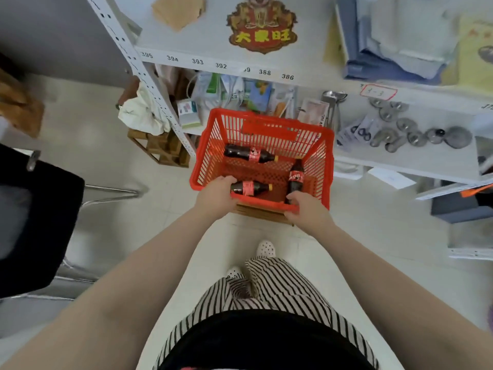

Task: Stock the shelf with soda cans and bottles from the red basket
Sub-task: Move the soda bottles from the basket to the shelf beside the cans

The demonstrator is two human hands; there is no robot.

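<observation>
A red plastic basket (213,145) stands on a low wooden crate in front of a white shelf (186,53). Three dark cola bottles with red labels lie inside it. One bottle (250,154) rests near the far side. My left hand (216,197) reaches over the near rim and closes on the base of the near-left bottle (253,187). My right hand (306,209) is at the near-right corner, fingers around the bottom of the third bottle (296,178), which leans against the right wall.
The shelf's top board carries a red-and-gold sticker (262,25) and stacked blue folders (378,60). The lower board holds metal lids (416,132) and packets. A black chair (32,217) stands at left, a wooden crate (160,149) by the shelf post.
</observation>
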